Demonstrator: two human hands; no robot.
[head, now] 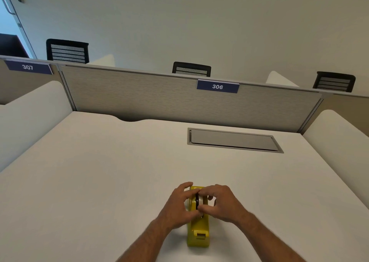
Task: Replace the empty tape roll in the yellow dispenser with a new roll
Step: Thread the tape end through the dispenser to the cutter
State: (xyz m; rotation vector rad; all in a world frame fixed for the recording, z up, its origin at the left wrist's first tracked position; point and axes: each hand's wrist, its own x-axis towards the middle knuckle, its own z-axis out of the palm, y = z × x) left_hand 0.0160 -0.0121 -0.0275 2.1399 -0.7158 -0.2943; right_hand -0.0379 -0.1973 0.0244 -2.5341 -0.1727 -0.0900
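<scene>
The left hand (177,206) braces the dispenser's (198,231) left side, fingers curled on it. The dispenser lies on the worktop (99,172), long axis toward the person. The right hand (221,204) pinches the roll (200,201) from above.

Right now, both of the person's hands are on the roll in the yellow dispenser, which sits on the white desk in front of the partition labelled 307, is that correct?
Not quite: the head view shows the label on the partition directly ahead reads 306; 307 is on the neighbouring panel to the left. The rest holds: the left hand and right hand are on the roll in the yellow dispenser on the white desk.
</scene>
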